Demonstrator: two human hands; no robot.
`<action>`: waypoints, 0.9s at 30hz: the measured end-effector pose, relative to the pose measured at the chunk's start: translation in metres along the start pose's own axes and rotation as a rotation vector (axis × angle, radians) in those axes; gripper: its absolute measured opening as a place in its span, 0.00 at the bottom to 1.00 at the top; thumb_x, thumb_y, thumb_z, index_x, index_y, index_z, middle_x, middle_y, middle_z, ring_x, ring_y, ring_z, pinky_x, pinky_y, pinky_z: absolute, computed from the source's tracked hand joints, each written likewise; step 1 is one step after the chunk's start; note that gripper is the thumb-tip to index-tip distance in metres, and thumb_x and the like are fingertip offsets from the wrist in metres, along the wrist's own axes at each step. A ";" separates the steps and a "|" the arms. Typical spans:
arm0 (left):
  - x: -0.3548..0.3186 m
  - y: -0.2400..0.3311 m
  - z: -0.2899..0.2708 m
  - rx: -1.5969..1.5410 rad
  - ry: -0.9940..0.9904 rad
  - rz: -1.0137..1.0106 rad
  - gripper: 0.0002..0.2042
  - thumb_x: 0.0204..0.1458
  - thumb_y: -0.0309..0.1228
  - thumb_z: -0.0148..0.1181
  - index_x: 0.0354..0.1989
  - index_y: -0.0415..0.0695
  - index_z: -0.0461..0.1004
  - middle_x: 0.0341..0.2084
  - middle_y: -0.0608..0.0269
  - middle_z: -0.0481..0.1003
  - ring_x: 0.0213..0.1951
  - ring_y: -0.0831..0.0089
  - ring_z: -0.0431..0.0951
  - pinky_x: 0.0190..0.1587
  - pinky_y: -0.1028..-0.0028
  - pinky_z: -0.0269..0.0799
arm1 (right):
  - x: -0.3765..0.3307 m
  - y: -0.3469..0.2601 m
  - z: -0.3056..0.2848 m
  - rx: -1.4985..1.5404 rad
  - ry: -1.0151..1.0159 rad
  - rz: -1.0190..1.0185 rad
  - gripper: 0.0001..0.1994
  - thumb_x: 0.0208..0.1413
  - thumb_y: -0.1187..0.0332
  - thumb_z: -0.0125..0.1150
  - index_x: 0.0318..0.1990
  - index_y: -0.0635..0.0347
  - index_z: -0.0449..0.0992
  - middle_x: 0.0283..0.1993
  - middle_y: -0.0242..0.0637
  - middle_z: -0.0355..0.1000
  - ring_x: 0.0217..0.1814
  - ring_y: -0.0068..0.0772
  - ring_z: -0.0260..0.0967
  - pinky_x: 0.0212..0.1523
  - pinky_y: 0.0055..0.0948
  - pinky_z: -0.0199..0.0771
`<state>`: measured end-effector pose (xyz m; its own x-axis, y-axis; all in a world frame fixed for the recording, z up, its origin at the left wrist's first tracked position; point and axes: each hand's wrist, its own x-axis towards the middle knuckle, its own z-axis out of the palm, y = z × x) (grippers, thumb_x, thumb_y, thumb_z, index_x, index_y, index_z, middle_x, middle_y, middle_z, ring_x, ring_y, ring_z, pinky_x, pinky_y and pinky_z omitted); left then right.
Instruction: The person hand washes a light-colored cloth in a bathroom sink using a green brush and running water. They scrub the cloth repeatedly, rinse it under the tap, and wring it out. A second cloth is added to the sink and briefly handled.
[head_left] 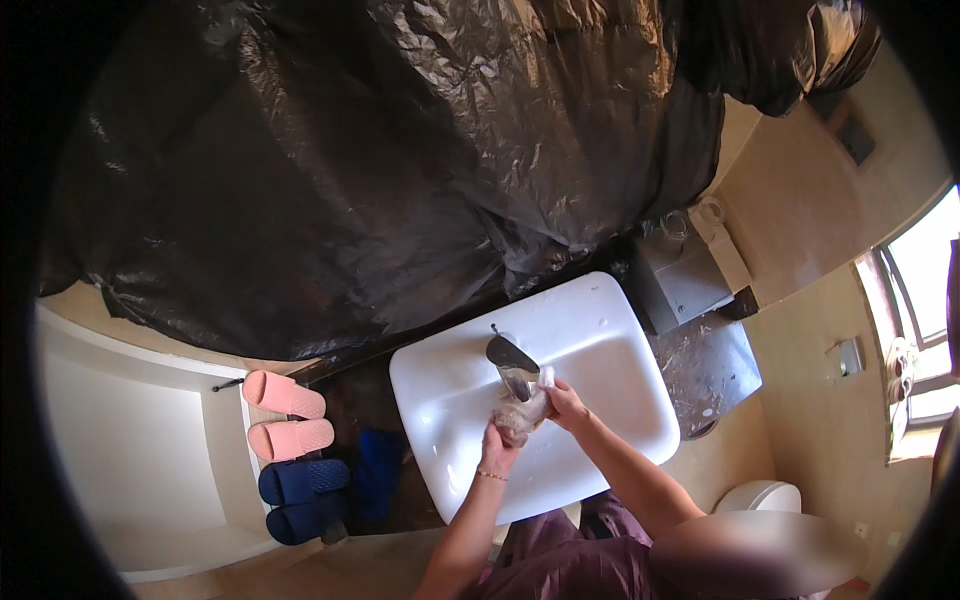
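Observation:
A pale, bunched cloth (522,415) is held by both hands below a dark faucet (512,354). Water (517,384) appears to run from the spout onto it. My left hand (501,452), with a thin bracelet at the wrist, closes on the cloth's lower left part. On the opposite side, my right hand (566,404) grips its upper right edge. Both hands are over the basin of a white sink (655,410). The cloth's folds hide some of my fingertips.
Black plastic sheeting (330,170) hangs behind the sink. Left of it, pink slippers (290,438) and dark blue slippers (305,485) are lined up beside a white shelf (160,450). A grey box (680,275) stands on a dark counter (715,365) at the right, near a window (920,290).

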<state>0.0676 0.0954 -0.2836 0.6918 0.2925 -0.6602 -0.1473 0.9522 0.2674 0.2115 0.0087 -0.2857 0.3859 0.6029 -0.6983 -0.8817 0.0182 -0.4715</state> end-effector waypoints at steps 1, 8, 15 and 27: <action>-0.006 0.004 0.009 0.075 -0.048 0.016 0.25 0.61 0.48 0.36 0.61 0.45 0.58 0.59 0.54 0.62 0.59 0.59 0.64 0.61 0.57 0.60 | 0.013 0.009 -0.007 0.008 -0.071 -0.089 0.15 0.58 0.69 0.53 0.50 0.68 0.67 0.47 0.41 0.70 0.47 0.37 0.71 0.51 0.37 0.73; 0.006 0.033 0.007 -0.104 -0.214 -0.266 0.35 0.51 0.64 0.42 0.58 0.48 0.63 0.55 0.55 0.67 0.56 0.57 0.66 0.60 0.52 0.58 | -0.038 0.029 0.056 -0.650 -0.005 -0.186 0.23 0.54 0.52 0.58 0.47 0.64 0.75 0.42 0.39 0.74 0.44 0.31 0.71 0.48 0.30 0.69; 0.046 -0.023 -0.001 -0.054 -0.495 -0.197 0.19 0.61 0.46 0.38 0.50 0.46 0.66 0.44 0.64 0.72 0.45 0.70 0.71 0.47 0.70 0.67 | -0.052 0.007 0.072 -1.459 0.459 -0.296 0.28 0.47 0.45 0.53 0.34 0.67 0.78 0.31 0.51 0.76 0.37 0.48 0.75 0.40 0.38 0.74; 0.017 0.013 0.016 0.211 -0.372 -0.123 0.28 0.56 0.51 0.45 0.59 0.43 0.61 0.56 0.57 0.66 0.56 0.61 0.66 0.58 0.61 0.63 | 0.022 0.014 -0.016 -0.647 -0.390 -0.357 0.19 0.51 0.64 0.61 0.50 0.60 0.70 0.42 0.36 0.74 0.41 0.27 0.69 0.44 0.29 0.71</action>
<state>0.0889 0.1109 -0.2797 0.9082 0.0900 -0.4087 0.0728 0.9278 0.3660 0.2124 0.0098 -0.3160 0.3859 0.8828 -0.2678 -0.3481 -0.1294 -0.9285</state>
